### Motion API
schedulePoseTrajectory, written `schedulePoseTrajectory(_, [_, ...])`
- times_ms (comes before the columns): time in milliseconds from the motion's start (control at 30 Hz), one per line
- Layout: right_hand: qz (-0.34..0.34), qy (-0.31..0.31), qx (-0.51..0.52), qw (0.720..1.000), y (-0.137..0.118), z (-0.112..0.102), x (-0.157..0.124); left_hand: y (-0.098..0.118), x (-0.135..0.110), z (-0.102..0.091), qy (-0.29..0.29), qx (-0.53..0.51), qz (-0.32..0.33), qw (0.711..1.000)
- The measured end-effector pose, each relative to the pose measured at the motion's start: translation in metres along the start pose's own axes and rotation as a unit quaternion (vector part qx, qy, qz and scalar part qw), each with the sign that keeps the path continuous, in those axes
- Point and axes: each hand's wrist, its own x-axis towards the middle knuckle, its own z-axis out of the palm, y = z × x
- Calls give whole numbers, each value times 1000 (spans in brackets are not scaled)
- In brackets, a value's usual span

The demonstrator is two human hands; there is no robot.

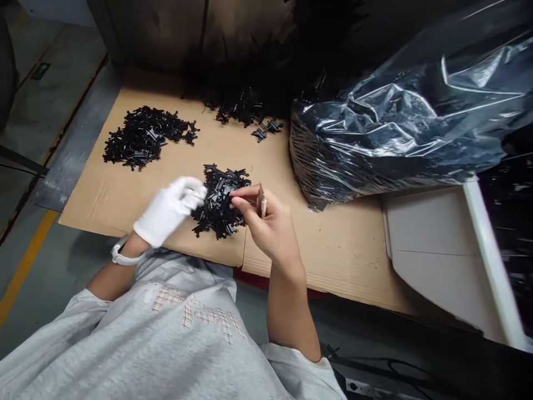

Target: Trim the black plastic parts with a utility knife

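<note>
My left hand (170,208), in a white glove, rests at the left edge of a small heap of black plastic parts (220,200) on a cardboard sheet (333,250). Its fingers curl onto the heap; what they grip is hidden. My bare right hand (268,222) is at the heap's right edge, thumb and forefinger pinched on a black part. A thin pale tool (262,201) stands up between the fingers of that hand.
A second pile of black parts (144,136) lies at the far left of the cardboard. A larger dark mound (245,105) spreads at the back. A shiny black plastic bag (400,128) fills the right. A white bin (449,261) stands at the right.
</note>
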Motion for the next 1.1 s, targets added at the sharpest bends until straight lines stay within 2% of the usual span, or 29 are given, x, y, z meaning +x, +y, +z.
schedulePoseTrajectory(33, [-1,-2,-29,1000,6,1,6,-10,8,-10,83,78,1,994])
schedulePoseTrajectory(67, [-1,-6,-57,998,12,2,12,-18,17,-21,158,170,-2,973])
schedulePoseTrajectory(100, [-3,-4,-80,997,17,4,17,-25,26,-31,189,271,-14,944])
schedulePoseTrajectory(133, [-4,0,-90,996,22,6,22,-30,34,-40,194,359,-35,912])
schedulePoseTrajectory(200, [-8,12,-105,994,30,11,29,-34,51,-52,163,466,-68,867])
schedulePoseTrajectory(267, [-15,27,-121,992,35,14,32,-34,66,-55,134,511,-89,844])
schedulePoseTrajectory(333, [-24,42,-140,989,37,15,32,-33,77,-53,129,523,-102,837])
schedulePoseTrajectory(433, [-35,63,-163,984,36,11,26,-35,84,-50,131,511,-109,843])
schedulePoseTrajectory(567, [-48,98,-167,980,26,3,16,-33,76,-55,129,478,-93,864])
schedulePoseTrajectory(633, [-58,97,-154,982,17,-1,11,-27,67,-57,145,416,-70,895])
schedulePoseTrajectory(733, [-64,61,-101,991,1,-2,5,-14,53,-53,172,246,-39,953])
schedulePoseTrajectory(833, [-35,11,-22,999,-11,5,1,-1,36,-42,185,113,-8,976])
schedulePoseTrajectory(967, [6,-38,104,994,-11,28,1,11,12,-16,167,20,68,983])
schedulePoseTrajectory(1033, [4,-43,163,986,-7,39,2,15,2,-3,137,-7,92,986])
schedulePoseTrajectory(1100, [-2,-15,198,980,-3,44,4,18,-6,7,110,-29,101,988])
